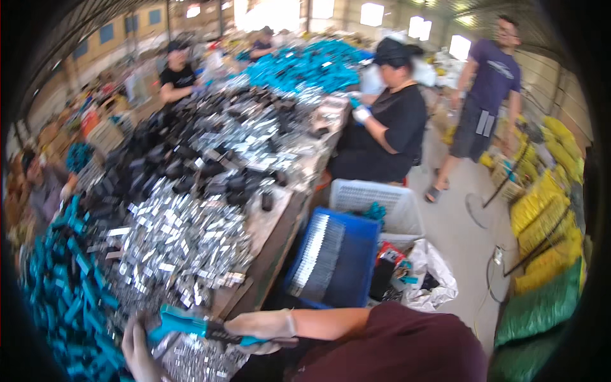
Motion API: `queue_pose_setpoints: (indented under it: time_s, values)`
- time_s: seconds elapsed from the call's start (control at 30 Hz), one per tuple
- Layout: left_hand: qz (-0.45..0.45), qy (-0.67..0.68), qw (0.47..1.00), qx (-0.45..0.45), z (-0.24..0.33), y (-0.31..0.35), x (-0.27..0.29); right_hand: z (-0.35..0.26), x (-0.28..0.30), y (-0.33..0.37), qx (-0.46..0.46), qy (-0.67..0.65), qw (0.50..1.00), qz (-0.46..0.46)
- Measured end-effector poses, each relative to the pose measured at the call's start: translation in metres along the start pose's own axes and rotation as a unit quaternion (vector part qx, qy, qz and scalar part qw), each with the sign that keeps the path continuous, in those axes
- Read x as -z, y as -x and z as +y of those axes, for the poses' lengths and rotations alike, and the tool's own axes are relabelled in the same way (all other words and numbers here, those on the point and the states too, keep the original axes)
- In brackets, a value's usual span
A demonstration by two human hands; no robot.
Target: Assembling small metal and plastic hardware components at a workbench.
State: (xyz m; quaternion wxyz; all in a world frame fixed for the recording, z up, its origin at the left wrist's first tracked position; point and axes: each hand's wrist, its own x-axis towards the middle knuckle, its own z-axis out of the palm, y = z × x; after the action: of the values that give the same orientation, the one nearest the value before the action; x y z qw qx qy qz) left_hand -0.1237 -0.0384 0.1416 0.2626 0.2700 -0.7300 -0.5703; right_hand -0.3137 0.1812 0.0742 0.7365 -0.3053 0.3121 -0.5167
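Near the front of the scene, the right hand (264,326), in a pale glove, is closed around a teal-and-black piece (181,323), which lies crosswise above the near end of the bench (275,258). The left hand (137,350), also gloved, is at the left end of this piece; whether its fingers grip it I cannot tell. Just beyond lies a heap of shiny silver pieces (184,239), with black pieces (149,146) farther off and a teal heap (70,290) to the left. Another teal pile (309,63) covers the far end. Right of the bench, a blue crate (358,254) holds a row of clear or silvery strips (318,251), with a white crate (407,210) just beyond it and a white sack (440,280) to its right. Farther along, a person in black (398,130) is at the bench's right side, and yellow sacks (541,223) are piled at the far right.
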Motion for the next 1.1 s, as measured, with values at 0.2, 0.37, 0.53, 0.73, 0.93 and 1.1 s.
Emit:
queue_pose_setpoints:
  time_s: [0.2, 0.37, 0.53, 0.73, 0.93, 1.1]
  values:
    - [0.102, 0.348, 0.932, -0.013, -0.024, 0.019, -0.047, -0.003, -0.037, -0.009, 0.211, 0.381, 0.881, 0.187]
    - [0.259, 0.415, 0.872, -0.006, 0.035, 0.037, -0.087, 0.006, -0.054, -0.031, 0.181, 0.455, 0.822, 0.29]
    - [0.101, 0.31, 0.944, 0.052, 0.028, 0.035, -0.077, 0.023, -0.042, -0.04, 0.082, 0.254, 0.96, 0.082]
    - [0.113, 0.253, 0.961, 0.002, 0.036, 0.014, -0.086, 0.007, -0.017, -0.026, 0.077, 0.346, 0.925, 0.138]
    - [-0.051, 0.191, 0.98, -0.027, 0.011, -0.042, -0.071, 0.005, -0.005, -0.023, 0.027, 0.269, 0.942, 0.197]
    - [0.025, -0.551, 0.831, -0.076, -0.018, -0.107, -0.081, 0.018, 0.052, -0.013, 0.17, -0.101, 0.964, 0.176]
